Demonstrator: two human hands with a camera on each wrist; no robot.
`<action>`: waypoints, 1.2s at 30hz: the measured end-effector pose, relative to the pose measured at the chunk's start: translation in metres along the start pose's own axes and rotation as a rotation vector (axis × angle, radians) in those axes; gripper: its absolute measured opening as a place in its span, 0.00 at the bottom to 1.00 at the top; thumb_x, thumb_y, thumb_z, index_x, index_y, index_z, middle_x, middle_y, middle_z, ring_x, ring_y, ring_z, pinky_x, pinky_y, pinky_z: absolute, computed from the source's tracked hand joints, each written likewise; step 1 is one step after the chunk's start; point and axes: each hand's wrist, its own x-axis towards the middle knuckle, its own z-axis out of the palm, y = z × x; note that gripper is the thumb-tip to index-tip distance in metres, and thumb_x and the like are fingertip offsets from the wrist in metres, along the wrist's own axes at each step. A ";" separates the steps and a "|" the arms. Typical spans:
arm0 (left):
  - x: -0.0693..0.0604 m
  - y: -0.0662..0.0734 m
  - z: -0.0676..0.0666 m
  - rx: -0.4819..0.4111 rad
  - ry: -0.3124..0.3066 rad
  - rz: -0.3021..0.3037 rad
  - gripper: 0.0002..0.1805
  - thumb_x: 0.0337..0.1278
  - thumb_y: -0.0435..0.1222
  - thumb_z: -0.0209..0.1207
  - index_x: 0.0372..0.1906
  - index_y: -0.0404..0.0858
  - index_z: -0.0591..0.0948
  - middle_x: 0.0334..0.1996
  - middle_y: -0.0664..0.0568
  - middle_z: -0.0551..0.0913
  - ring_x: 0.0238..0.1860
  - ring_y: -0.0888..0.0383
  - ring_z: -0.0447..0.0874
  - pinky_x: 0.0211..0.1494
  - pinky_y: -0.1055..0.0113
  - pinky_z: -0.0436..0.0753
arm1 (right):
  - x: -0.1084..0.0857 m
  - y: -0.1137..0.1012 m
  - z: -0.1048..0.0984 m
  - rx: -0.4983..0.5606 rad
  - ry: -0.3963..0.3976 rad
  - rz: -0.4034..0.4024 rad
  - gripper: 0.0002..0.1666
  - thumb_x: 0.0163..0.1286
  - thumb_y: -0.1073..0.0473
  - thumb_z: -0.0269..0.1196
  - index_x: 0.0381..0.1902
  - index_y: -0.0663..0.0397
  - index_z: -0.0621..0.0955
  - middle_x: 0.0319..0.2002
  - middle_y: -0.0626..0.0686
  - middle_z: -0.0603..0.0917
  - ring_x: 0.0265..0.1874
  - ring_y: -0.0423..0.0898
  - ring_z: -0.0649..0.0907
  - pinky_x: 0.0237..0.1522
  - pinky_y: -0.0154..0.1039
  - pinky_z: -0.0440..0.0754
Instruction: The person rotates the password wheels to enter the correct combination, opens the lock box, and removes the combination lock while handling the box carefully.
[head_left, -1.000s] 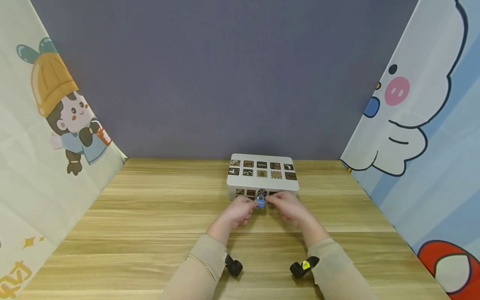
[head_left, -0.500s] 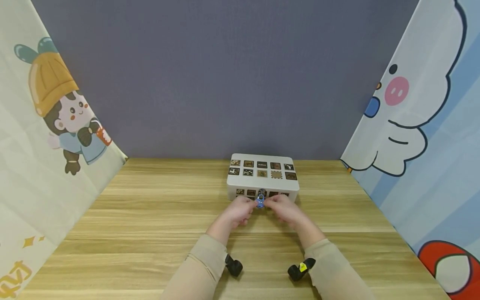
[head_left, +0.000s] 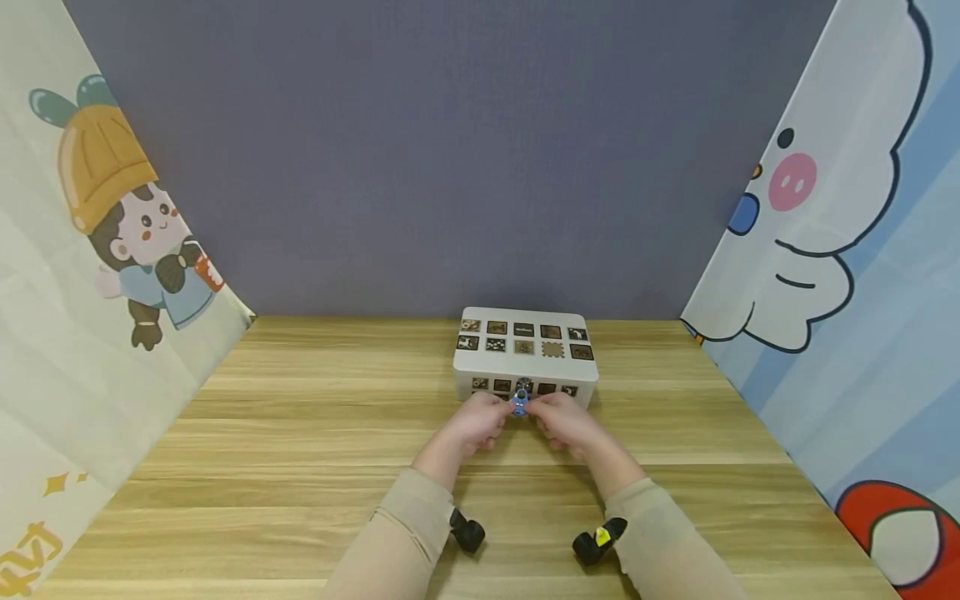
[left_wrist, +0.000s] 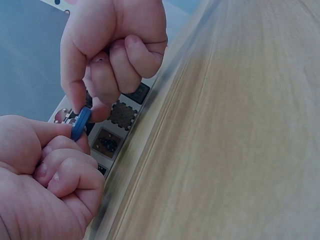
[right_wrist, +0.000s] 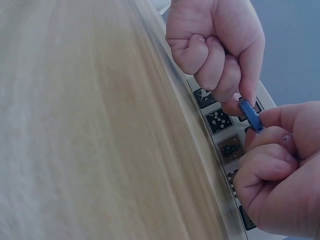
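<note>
A small blue padlock (head_left: 520,405) with number dials hangs at the front of a white box (head_left: 525,360), by the metal latch (head_left: 524,385). My left hand (head_left: 480,419) pinches the padlock's left edge between thumb and forefinger. From the right, my right hand (head_left: 566,419) has thumb and forefinger on its opposite edge. In the left wrist view both hands meet at the blue padlock body (left_wrist: 81,123), other fingers curled in. The right wrist view shows the padlock (right_wrist: 251,116) edge-on, with its face hidden. Dark square pictures cover the box's lid and front.
The box sits on a wood-grain table (head_left: 337,433), near a grey back panel (head_left: 465,167). Cartoon-printed sheets (head_left: 817,208) border the table on both sides. Black wrist cameras (head_left: 468,533) are strapped at the sleeves.
My right hand has moved slightly left and down, its fingertips closing from beside the padlock onto its right edge. My left hand and the box have stayed in place.
</note>
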 end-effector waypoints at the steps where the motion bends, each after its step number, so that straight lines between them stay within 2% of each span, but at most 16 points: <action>1: 0.000 0.000 0.000 0.002 0.001 0.000 0.15 0.75 0.36 0.53 0.45 0.25 0.81 0.15 0.59 0.63 0.13 0.65 0.57 0.16 0.73 0.62 | 0.000 0.000 0.000 0.000 0.001 0.001 0.17 0.76 0.56 0.58 0.39 0.67 0.83 0.15 0.44 0.65 0.13 0.38 0.62 0.15 0.31 0.61; 19: 0.002 -0.001 0.001 0.006 0.011 -0.002 0.15 0.75 0.36 0.54 0.45 0.25 0.81 0.15 0.59 0.63 0.14 0.64 0.58 0.16 0.73 0.62 | 0.003 0.005 0.002 0.046 -0.015 0.005 0.17 0.76 0.56 0.56 0.33 0.65 0.79 0.13 0.44 0.64 0.12 0.38 0.61 0.13 0.31 0.60; 36: 0.004 -0.003 -0.001 0.011 0.008 0.000 0.14 0.74 0.37 0.54 0.46 0.28 0.83 0.15 0.59 0.64 0.14 0.65 0.58 0.16 0.73 0.62 | 0.005 0.006 0.004 0.041 -0.012 0.009 0.19 0.77 0.55 0.55 0.29 0.62 0.77 0.12 0.44 0.63 0.11 0.38 0.60 0.13 0.31 0.59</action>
